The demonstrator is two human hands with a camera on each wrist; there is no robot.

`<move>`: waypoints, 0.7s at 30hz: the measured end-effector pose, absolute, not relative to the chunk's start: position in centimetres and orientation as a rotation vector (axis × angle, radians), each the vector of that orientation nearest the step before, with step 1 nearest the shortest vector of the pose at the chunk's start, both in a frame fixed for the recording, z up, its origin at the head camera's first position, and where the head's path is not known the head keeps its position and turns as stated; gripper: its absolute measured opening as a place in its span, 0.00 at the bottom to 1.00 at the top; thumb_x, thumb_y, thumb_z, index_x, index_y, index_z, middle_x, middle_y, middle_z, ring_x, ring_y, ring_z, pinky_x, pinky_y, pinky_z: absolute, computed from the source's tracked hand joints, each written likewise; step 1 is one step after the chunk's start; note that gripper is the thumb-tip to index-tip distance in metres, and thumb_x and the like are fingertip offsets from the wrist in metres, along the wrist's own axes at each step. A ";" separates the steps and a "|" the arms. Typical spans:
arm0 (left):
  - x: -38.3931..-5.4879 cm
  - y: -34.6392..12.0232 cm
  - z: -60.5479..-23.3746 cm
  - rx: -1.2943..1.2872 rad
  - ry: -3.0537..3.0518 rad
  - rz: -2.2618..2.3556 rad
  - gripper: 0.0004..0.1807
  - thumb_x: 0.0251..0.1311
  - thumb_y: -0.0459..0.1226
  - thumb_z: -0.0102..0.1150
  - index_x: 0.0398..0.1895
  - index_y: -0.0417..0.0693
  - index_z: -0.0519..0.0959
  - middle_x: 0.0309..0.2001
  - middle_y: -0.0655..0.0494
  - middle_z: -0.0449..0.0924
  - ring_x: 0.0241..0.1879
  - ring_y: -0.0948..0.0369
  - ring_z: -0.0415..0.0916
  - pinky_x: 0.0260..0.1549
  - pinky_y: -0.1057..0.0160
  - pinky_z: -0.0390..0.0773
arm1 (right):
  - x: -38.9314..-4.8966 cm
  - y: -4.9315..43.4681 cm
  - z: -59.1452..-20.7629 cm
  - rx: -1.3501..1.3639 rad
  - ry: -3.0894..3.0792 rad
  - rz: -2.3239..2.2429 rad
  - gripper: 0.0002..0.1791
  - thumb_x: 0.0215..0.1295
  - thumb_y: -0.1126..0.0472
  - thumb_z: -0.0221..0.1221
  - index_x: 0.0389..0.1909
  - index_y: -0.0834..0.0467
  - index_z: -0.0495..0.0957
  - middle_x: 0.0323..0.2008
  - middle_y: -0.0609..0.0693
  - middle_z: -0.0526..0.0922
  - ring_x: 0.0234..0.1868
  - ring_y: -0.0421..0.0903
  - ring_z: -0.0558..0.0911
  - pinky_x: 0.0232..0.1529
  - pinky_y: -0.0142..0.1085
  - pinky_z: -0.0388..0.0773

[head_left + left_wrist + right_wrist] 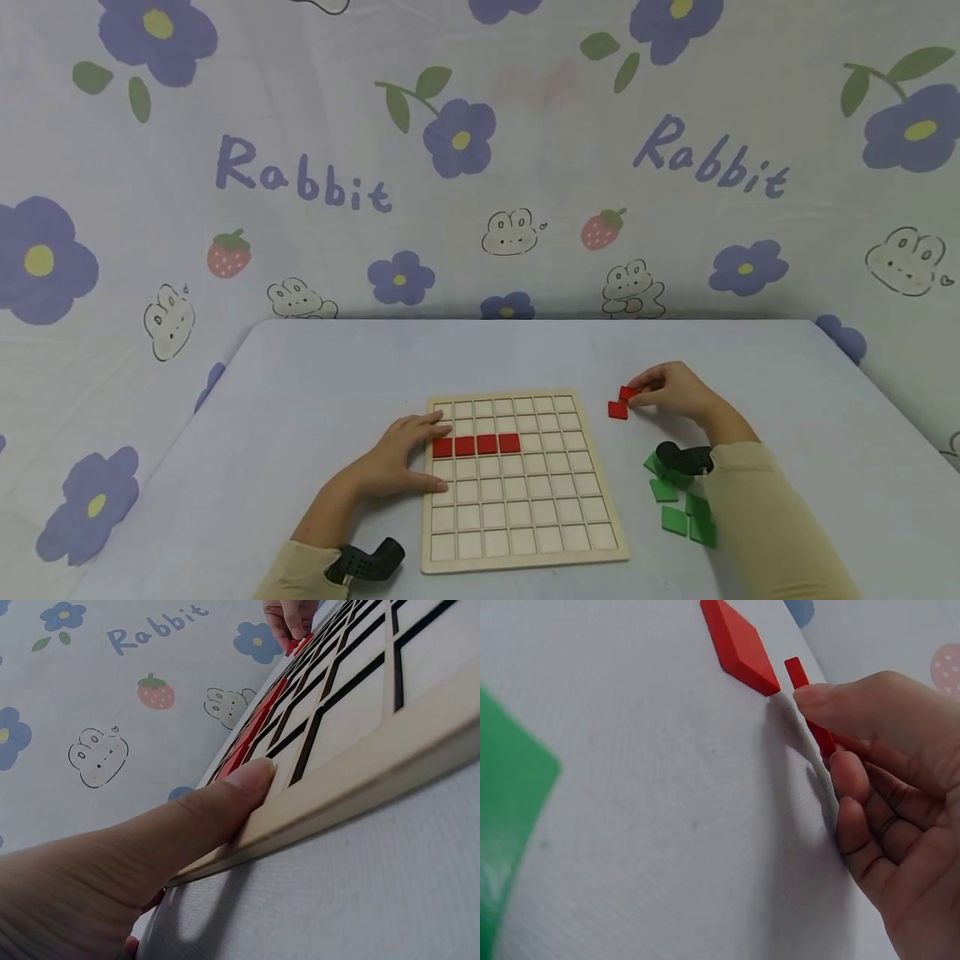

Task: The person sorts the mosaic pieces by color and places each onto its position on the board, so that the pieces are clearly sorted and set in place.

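Observation:
A square wooden grid board (527,565) lies on the table with several red tiles (487,444) in a row in its second row of cells, starting from the left edge. My left hand (401,454) rests on the board's left edge, fingers spread, its thumb (251,776) on the frame. To the right of the board my right hand (678,392) pinches a red square tile (821,735) between thumb and fingers, tilted on edge. Another red tile (742,645) lies flat on the table beside it.
Several green tiles (674,521) lie scattered on the table right of the board, partly under the right forearm. A black wrist camera (682,458) is worn above them. Behind the white table (360,358) hangs a patterned cloth (555,167).

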State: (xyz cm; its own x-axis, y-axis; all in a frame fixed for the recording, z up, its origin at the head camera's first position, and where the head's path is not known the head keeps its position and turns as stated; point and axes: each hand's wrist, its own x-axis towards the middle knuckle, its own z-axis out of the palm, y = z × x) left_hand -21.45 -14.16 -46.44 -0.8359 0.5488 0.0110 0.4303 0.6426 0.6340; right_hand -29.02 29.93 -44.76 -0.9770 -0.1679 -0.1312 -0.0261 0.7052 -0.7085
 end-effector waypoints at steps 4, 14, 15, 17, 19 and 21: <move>-21.5 -14.1 -46.5 0.794 2.680 0.961 0.43 0.44 0.52 0.70 0.66 0.52 0.66 0.72 0.51 0.54 0.71 0.46 0.45 0.66 0.39 0.49 | -29.0 29.8 -44.6 -0.180 2.725 -1.138 0.18 0.52 0.60 0.67 0.43 0.66 0.80 0.40 0.57 0.82 0.36 0.46 0.74 0.36 0.31 0.73; -21.4 -14.2 -46.4 0.809 2.683 0.961 0.43 0.44 0.51 0.70 0.65 0.51 0.66 0.72 0.50 0.54 0.71 0.45 0.46 0.66 0.38 0.49 | -28.3 29.1 -43.9 -0.275 2.753 -1.152 0.17 0.53 0.62 0.66 0.42 0.67 0.80 0.36 0.56 0.82 0.34 0.45 0.74 0.34 0.31 0.74; -21.4 -14.2 -46.4 0.814 2.686 0.959 0.43 0.44 0.51 0.70 0.65 0.51 0.66 0.72 0.50 0.54 0.71 0.45 0.46 0.66 0.38 0.50 | -28.2 29.1 -43.8 -0.285 2.755 -1.155 0.17 0.53 0.62 0.66 0.42 0.67 0.80 0.36 0.56 0.82 0.34 0.46 0.74 0.34 0.31 0.74; -21.4 -14.3 -46.4 0.820 2.687 0.957 0.43 0.44 0.51 0.70 0.65 0.51 0.66 0.72 0.51 0.54 0.71 0.46 0.46 0.66 0.39 0.50 | -27.9 28.9 -43.6 -0.290 2.781 -1.153 0.17 0.53 0.61 0.66 0.42 0.67 0.80 0.35 0.55 0.82 0.34 0.46 0.74 0.33 0.32 0.74; -21.4 -14.4 -46.4 0.818 2.683 0.958 0.43 0.44 0.51 0.70 0.65 0.52 0.66 0.72 0.51 0.54 0.71 0.46 0.46 0.66 0.39 0.50 | -27.5 28.9 -43.4 -0.285 2.802 -1.167 0.17 0.53 0.61 0.66 0.42 0.66 0.80 0.33 0.55 0.80 0.34 0.46 0.73 0.32 0.32 0.74; -21.4 -14.4 -46.4 0.813 2.682 0.954 0.43 0.44 0.52 0.70 0.66 0.52 0.66 0.72 0.52 0.53 0.71 0.46 0.46 0.66 0.39 0.50 | -27.1 28.8 -43.2 -0.279 2.814 -1.189 0.18 0.53 0.60 0.66 0.43 0.66 0.80 0.32 0.54 0.79 0.34 0.46 0.73 0.31 0.31 0.74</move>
